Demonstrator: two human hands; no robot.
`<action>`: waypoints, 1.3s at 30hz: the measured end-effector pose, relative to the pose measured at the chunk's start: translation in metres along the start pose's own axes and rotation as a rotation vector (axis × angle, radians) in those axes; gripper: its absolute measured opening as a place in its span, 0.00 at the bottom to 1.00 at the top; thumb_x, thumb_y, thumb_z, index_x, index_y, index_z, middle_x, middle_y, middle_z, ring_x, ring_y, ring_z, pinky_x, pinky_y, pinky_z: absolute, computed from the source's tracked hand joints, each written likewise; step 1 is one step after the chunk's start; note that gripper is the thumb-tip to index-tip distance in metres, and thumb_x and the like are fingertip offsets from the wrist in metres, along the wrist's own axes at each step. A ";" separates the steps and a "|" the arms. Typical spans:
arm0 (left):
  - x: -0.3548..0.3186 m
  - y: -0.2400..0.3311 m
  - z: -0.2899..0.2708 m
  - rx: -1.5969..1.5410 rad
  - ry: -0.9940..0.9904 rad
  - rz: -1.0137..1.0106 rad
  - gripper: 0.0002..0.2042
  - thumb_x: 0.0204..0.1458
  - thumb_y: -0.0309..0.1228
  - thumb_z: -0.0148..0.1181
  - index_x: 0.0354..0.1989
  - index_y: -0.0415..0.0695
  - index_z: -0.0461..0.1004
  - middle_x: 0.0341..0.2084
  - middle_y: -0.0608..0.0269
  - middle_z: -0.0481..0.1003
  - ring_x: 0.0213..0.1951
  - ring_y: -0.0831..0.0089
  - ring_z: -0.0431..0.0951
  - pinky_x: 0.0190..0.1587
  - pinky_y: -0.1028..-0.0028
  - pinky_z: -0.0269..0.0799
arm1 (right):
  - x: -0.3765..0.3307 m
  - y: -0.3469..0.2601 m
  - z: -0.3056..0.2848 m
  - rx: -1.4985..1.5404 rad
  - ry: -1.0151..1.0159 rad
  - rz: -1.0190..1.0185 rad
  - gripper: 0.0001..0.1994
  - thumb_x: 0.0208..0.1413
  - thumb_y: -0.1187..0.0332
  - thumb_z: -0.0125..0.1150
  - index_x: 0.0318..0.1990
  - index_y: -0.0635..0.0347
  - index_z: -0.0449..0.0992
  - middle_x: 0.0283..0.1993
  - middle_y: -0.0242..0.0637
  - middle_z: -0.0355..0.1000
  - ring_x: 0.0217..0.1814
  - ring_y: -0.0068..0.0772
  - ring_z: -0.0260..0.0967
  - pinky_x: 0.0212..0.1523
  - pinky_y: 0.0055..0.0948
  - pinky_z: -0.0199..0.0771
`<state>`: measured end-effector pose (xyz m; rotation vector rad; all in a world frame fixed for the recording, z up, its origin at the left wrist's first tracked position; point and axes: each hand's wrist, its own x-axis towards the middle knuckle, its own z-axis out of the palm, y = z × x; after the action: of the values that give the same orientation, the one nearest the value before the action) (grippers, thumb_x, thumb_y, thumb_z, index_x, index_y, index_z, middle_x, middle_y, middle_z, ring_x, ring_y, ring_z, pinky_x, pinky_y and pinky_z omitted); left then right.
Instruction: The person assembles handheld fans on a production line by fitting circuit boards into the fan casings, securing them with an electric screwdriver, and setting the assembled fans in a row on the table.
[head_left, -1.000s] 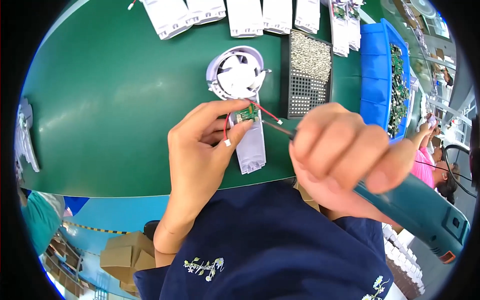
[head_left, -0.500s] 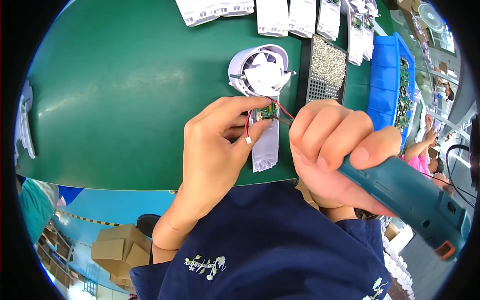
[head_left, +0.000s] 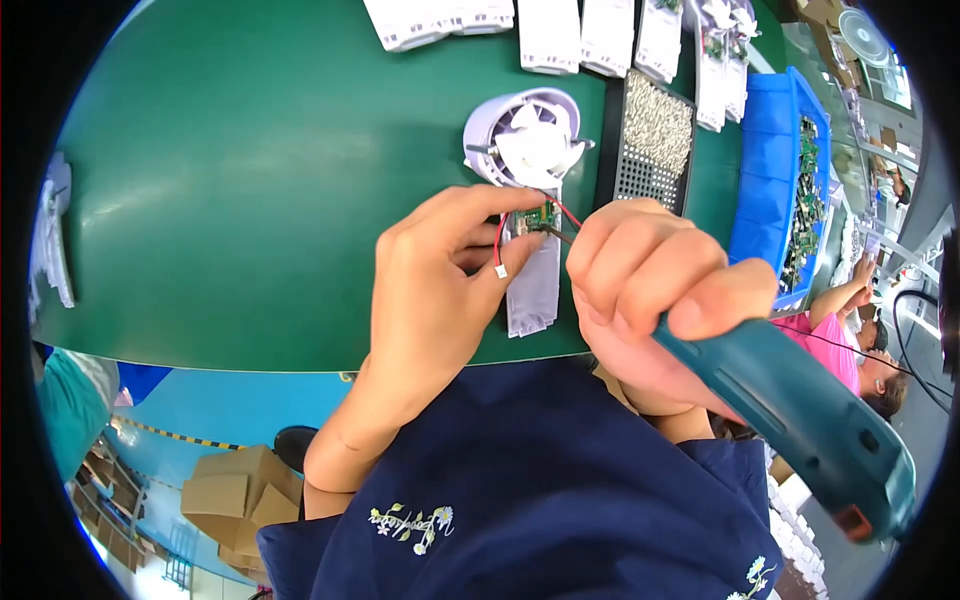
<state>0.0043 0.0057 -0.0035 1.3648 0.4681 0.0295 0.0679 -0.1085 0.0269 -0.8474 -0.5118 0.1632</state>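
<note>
A white handheld fan body lies on the green table before me, its round head with white blades [head_left: 532, 148] at the far end and its narrow handle half [head_left: 533, 290] toward me. A small green circuit board [head_left: 535, 217] sits in the handle near the head. My left hand [head_left: 425, 270] pinches the board between thumb and fingers. Red wire with a small white connector [head_left: 502, 271] hangs beside the thumb. My right hand [head_left: 660, 285] is wrapped round a dark teal power screwdriver [head_left: 800, 420]. Its thin bit points at the board's edge; the exact contact is too small to see.
Right of the fan stands a black perforated tray [head_left: 648, 182] with many small screws [head_left: 657, 122]. Beyond it is a blue bin [head_left: 765, 160] of circuit boards [head_left: 803, 215]. White fan housings [head_left: 550, 38] line the far edge. More white parts [head_left: 52, 235] lie far left.
My right hand and the screwdriver have shifted slightly left, and the tool's rear end has dropped. My left hand stays on the board, with only a slight shift in view.
</note>
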 end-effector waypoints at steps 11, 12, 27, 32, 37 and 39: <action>-0.017 0.001 -0.057 -0.076 -0.039 -0.028 0.12 0.58 0.19 0.57 0.50 0.36 0.76 0.40 0.61 0.78 0.40 0.81 0.76 0.43 0.81 0.74 | 0.008 -0.066 -0.051 0.088 0.158 -0.246 0.32 0.57 0.31 0.45 0.36 0.57 0.65 0.19 0.28 0.59 0.12 0.21 0.51 0.11 0.22 0.53; -0.019 0.002 -0.072 -0.068 0.017 -0.018 0.12 0.57 0.18 0.57 0.50 0.35 0.76 0.41 0.59 0.79 0.41 0.79 0.77 0.45 0.79 0.74 | 0.002 -0.067 -0.055 0.104 0.177 -0.216 0.32 0.58 0.31 0.43 0.35 0.56 0.64 0.19 0.29 0.58 0.12 0.22 0.51 0.11 0.22 0.53; 0.122 0.069 -0.199 0.079 0.096 -0.020 0.15 0.59 0.22 0.53 0.55 0.32 0.71 0.47 0.55 0.75 0.49 0.68 0.76 0.54 0.70 0.72 | 0.017 -0.169 -0.122 -0.298 0.468 -0.046 0.36 0.59 0.29 0.33 0.34 0.58 0.66 0.19 0.31 0.60 0.11 0.23 0.54 0.11 0.22 0.53; 0.153 0.075 -0.184 -0.016 -0.002 -0.027 0.15 0.59 0.21 0.54 0.55 0.34 0.71 0.46 0.57 0.76 0.45 0.71 0.77 0.51 0.71 0.74 | 0.039 -0.232 -0.164 -1.440 0.528 0.220 0.14 0.56 0.60 0.66 0.39 0.63 0.74 0.32 0.35 0.77 0.25 0.18 0.68 0.27 0.20 0.66; 0.165 0.074 -0.183 0.030 -0.029 -0.002 0.15 0.59 0.22 0.54 0.55 0.34 0.71 0.43 0.58 0.77 0.43 0.72 0.78 0.49 0.72 0.75 | 0.059 -0.211 -0.217 -1.541 0.219 0.232 0.13 0.48 0.71 0.65 0.42 0.64 0.76 0.37 0.38 0.78 0.40 0.35 0.75 0.46 0.33 0.72; 0.164 0.075 -0.182 0.030 -0.025 0.001 0.15 0.59 0.22 0.54 0.54 0.35 0.72 0.43 0.58 0.78 0.42 0.72 0.78 0.49 0.72 0.76 | 0.069 -0.198 -0.215 -1.549 0.194 0.310 0.13 0.46 0.71 0.66 0.40 0.63 0.76 0.36 0.40 0.77 0.40 0.38 0.76 0.44 0.34 0.72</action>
<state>0.1097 0.2391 -0.0057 1.3935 0.4484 0.0056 0.2217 -0.3603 0.0826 -2.4312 -0.2420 -0.0763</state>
